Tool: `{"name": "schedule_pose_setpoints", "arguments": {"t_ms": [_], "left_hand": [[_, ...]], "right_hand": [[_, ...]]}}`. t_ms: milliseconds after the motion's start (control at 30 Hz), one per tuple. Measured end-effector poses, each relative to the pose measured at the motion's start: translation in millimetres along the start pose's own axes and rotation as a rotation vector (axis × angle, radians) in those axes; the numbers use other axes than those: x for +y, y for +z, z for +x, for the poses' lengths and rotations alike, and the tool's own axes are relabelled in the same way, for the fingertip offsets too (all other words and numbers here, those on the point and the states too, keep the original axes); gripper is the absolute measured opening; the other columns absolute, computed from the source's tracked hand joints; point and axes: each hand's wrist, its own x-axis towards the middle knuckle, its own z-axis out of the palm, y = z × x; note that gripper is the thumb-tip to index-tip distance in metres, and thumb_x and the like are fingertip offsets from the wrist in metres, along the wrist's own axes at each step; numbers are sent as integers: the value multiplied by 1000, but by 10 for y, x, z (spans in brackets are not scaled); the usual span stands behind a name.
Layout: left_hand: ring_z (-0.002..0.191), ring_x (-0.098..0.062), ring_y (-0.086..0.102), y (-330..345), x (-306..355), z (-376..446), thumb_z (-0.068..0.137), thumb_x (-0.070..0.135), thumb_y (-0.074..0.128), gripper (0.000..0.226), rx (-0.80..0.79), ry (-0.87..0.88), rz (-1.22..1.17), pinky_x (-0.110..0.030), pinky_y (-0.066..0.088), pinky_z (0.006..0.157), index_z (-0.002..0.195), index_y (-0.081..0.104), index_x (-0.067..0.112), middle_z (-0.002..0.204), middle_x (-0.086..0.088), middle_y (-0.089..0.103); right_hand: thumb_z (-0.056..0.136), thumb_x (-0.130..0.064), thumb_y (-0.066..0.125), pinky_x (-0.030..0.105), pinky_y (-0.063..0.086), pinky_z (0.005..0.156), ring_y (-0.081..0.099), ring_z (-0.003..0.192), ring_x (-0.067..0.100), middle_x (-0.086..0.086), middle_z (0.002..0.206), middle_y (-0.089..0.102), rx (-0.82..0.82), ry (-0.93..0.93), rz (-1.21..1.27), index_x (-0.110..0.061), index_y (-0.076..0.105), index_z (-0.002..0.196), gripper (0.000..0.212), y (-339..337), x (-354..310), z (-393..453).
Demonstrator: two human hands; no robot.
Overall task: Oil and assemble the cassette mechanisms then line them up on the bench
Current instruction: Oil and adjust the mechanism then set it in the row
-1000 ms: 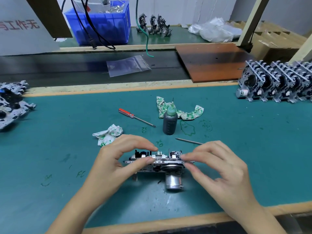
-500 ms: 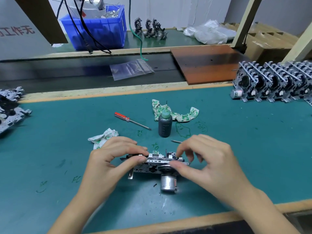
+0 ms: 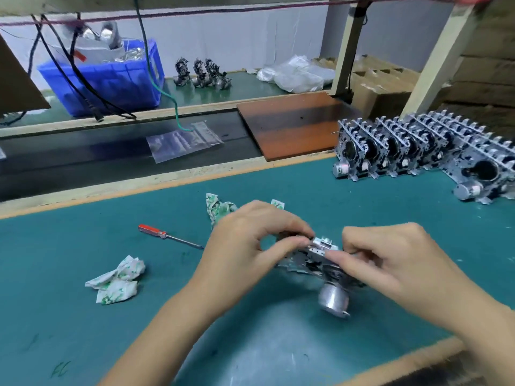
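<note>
A cassette mechanism (image 3: pixel 315 260) is held above the green bench mat (image 3: pixel 55 288) near its front edge, its cylindrical silver motor (image 3: pixel 334 300) hanging from the underside toward the viewer. The left hand (image 3: pixel 250 252) pinches the mechanism's left end between thumb and curled forefinger; the right hand (image 3: pixel 395 263) grips the right end, thumb laid along the front edge and fingers curled over the top. The frame is blurred here, so whether the mechanism clears the mat entirely cannot be told. A crumpled printed wipe (image 3: pixel 117 280) is seen to the left on the mat, and beyond it a red-handled screwdriver (image 3: pixel 167 235), its tip directed at the left hand. A second printed wipe (image 3: pixel 220 207) is partly hidden behind the left hand. At the far right of the mat, finished mechanisms (image 3: pixel 423 151) are stood on edge in a close row. Past the mat's wooden edge, a clear plastic bag (image 3: pixel 184 140) and a brown board (image 3: pixel 295 123) are shown on a dark strip. On the rear bench are placed a blue crate (image 3: pixel 111 82), three further mechanisms (image 3: pixel 203 73) and white plastic bags (image 3: pixel 295 73).
</note>
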Motion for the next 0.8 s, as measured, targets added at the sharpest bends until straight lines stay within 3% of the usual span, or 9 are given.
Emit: {"name": "schedule_pose_setpoints", "arguments": {"t_ms": [100,167,233,300,400,567,733,800], "left_hand": [[99,-16,57,432,100,387,82,24,71,21,130,39,77,-25,42,88,102,72,18,102,4,66],[96,-19,55,754,188,570,81,24,73,26,209,21,78,-28,43,83,105,67,15,102,0,60],[94,-18,54,1090,290,683,82,35,70,32,131,-55,34,-33,45,77,106,59,17,102,2,56],[101,-17,52,1456,345,765,84,43,66,40,-68,-167,8,-35,46,79,111,50,18,108,3,53],[113,-23,48,1927,376,885,90,34,60,40,-311,-249,73,-37,41,85,122,43,15,122,-2,51],[112,-28,50,2323,347,1133,95,18,50,29,-335,-250,122,-36,40,88,122,48,8,121,-10,58],[107,-30,50,2513,340,1433,95,15,49,23,-330,-170,171,-38,41,83,116,51,6,111,-13,61],[106,-31,52,2579,347,1563,94,13,49,22,-337,-170,187,-39,41,83,115,52,5,109,-15,62]], "right_hand": [[85,-48,49,17,26,48,25,46,9,-9,45,25,86,159,-60,-29,29,58,39,-244,312,-55],[88,-44,55,20,25,48,27,46,11,-3,45,27,150,275,-61,-24,30,55,46,-354,585,-116],[93,-37,58,20,25,49,29,48,13,-2,44,26,207,375,-82,-20,32,54,50,-424,863,-169],[91,-31,58,17,27,50,29,48,15,-3,43,28,247,465,-123,-15,34,54,46,-448,1095,-203],[90,-28,59,17,28,52,29,49,21,0,43,30,298,569,-183,-15,32,54,47,-440,1364,-250],[91,-31,58,33,32,54,35,50,25,3,45,36,341,733,-272,-15,33,53,48,-445,1743,-290],[91,-35,56,28,30,50,37,48,17,2,45,41,354,757,-334,-15,34,54,47,-558,2105,-222],[92,-35,56,32,29,50,38,48,16,3,47,43,350,768,-362,-15,35,55,47,-591,2222,-173]]}}
